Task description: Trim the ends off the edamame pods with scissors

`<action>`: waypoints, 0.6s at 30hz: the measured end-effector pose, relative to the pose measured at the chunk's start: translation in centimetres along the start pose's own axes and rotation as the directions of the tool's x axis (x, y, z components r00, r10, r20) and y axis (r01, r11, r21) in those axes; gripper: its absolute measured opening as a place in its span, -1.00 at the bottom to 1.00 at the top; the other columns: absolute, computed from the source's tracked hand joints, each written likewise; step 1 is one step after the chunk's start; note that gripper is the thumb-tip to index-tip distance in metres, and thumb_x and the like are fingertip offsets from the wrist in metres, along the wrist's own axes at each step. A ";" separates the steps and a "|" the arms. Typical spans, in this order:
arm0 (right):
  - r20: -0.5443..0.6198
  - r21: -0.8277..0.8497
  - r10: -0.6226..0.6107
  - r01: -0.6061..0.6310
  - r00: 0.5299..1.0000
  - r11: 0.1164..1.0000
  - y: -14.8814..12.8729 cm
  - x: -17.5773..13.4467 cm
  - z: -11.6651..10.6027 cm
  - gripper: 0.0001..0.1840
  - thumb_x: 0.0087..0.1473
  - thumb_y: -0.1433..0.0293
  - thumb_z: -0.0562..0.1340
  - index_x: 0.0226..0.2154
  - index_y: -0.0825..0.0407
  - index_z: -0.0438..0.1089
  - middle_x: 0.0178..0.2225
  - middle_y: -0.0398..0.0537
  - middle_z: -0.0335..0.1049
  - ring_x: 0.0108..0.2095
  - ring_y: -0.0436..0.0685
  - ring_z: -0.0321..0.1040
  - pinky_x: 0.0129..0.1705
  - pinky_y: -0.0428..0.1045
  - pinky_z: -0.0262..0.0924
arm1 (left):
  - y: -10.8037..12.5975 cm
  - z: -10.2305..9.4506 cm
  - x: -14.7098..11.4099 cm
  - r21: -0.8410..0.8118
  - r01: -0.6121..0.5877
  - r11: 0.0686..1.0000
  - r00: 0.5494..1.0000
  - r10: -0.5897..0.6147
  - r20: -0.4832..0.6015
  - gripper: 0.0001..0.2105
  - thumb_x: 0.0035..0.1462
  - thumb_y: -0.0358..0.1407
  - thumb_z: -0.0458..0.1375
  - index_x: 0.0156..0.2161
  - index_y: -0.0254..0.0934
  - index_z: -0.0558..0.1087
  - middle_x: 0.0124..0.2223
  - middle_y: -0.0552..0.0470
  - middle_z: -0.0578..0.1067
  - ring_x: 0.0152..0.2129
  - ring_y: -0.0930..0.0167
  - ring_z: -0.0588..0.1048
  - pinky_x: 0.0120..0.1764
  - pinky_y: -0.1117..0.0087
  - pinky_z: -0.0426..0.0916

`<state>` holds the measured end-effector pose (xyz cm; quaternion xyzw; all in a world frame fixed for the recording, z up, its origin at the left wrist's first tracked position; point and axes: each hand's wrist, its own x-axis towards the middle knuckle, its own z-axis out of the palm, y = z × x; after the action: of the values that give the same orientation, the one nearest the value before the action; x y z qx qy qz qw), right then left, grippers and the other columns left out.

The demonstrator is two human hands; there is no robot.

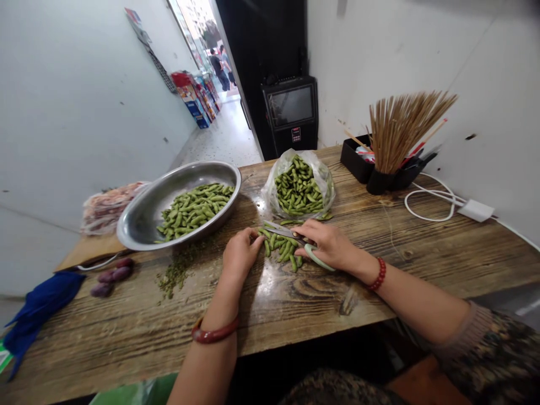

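My right hand is closed around scissors with pale green handles, their blades pointing left toward my other hand. My left hand has its thumb and fingers drawn together at the blade tips; what it pinches is too small to make out. Under and between both hands lies a small pile of green edamame pods on the wooden table. Just behind it, a clear plastic bag stands open, full of pods. To the left, a tilted steel basin holds more pods.
Small green trimmings lie before the basin. Farther left are purple-red bulbs, a blue cloth and bagged meat. At right stand skewers in a black holder, beside a white cable. A black speaker stands behind the table.
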<state>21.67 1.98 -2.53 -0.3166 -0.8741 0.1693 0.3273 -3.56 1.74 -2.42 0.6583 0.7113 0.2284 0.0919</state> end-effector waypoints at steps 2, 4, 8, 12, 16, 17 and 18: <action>0.001 -0.008 -0.003 0.003 1.000 1.000 0.0 0.0 0.0 -0.49 0.03 0.31 0.33 0.04 0.05 0.30 -0.19 0.02 0.36 -0.27 0.11 0.34 -0.22 -0.01 0.28 | -0.1 0.1 0.1 0.029 -0.017 0.999 0.999 0.015 0.038 -0.84 0.02 -0.16 0.17 -0.38 -0.21 0.49 -0.40 -0.04 0.51 -0.48 0.32 0.41 -0.44 0.40 0.12; 0.002 -0.011 -0.009 0.009 1.000 1.000 0.0 0.0 0.0 -0.50 0.03 0.31 0.33 0.03 0.06 0.30 -0.20 0.02 0.36 -0.28 0.11 0.34 -0.23 -0.01 0.28 | -0.3 0.3 0.3 -0.028 -0.049 0.998 0.996 0.051 0.077 -0.91 0.01 -0.26 0.17 -0.39 -0.22 0.49 -0.41 -0.03 0.51 -0.48 0.34 0.41 -0.42 0.41 0.14; -0.011 0.005 -0.007 0.007 1.000 1.000 0.0 0.1 0.0 -0.49 0.02 0.32 0.34 0.03 0.04 0.31 -0.21 0.01 0.36 -0.33 0.07 0.33 -0.27 -0.03 0.27 | 0.0 0.3 0.4 -0.258 -0.062 0.964 0.997 0.069 0.019 -0.97 -0.10 -0.41 0.19 -0.47 -0.26 0.47 -0.53 0.08 0.42 -0.55 0.42 0.34 -0.42 0.45 0.16; -0.038 0.021 0.006 -0.005 0.999 1.000 0.1 0.1 -0.1 -0.51 0.02 0.30 0.34 0.01 0.06 0.32 -0.26 -0.01 0.34 -0.36 0.06 0.30 -0.30 -0.04 0.25 | 1.4 -0.7 -0.2 -0.651 0.061 0.757 0.998 -0.025 0.065 -0.90 -0.12 -0.33 0.27 -0.43 -0.30 0.47 -0.56 0.13 0.35 -0.63 0.53 0.25 -0.54 0.52 0.11; -0.069 0.049 0.011 -0.008 0.998 0.999 0.3 0.2 -0.1 -0.52 0.02 0.29 0.34 0.00 0.05 0.32 -0.28 -0.03 0.33 -0.39 0.05 0.28 -0.33 -0.04 0.25 | 2.8 -1.9 -1.0 -0.884 0.269 0.381 0.960 -0.035 0.277 -0.79 -0.10 -0.27 0.30 -0.35 -0.31 0.42 -0.53 0.15 0.36 -0.74 0.64 0.11 -0.68 0.59 -0.05; -0.071 0.056 0.013 -0.009 0.997 0.998 0.3 0.2 -0.1 -0.52 0.02 0.29 0.34 0.01 0.05 0.32 -0.28 -0.03 0.33 -0.39 0.04 0.28 -0.33 -0.05 0.25 | 3.1 -2.0 -1.1 -0.902 0.294 0.317 0.951 -0.001 0.309 -0.79 -0.09 -0.27 0.30 -0.35 -0.32 0.41 -0.49 0.11 0.39 -0.74 0.65 0.11 -0.70 0.60 -0.06; -0.072 0.058 0.015 -0.011 0.997 0.998 0.3 0.2 -0.1 -0.52 0.02 0.29 0.33 0.01 0.05 0.32 -0.29 -0.03 0.32 -0.40 0.04 0.27 -0.34 -0.05 0.25 | 3.3 -2.1 -1.2 -0.911 0.311 0.269 0.943 0.033 0.332 -0.79 -0.07 -0.27 0.29 -0.34 -0.33 0.40 -0.45 0.08 0.42 -0.73 0.66 0.12 -0.70 0.62 -0.06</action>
<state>21.76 2.33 -2.57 -0.3186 -0.8543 0.1851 0.3666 -1.42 0.27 0.67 0.4305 0.4659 0.5013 0.5885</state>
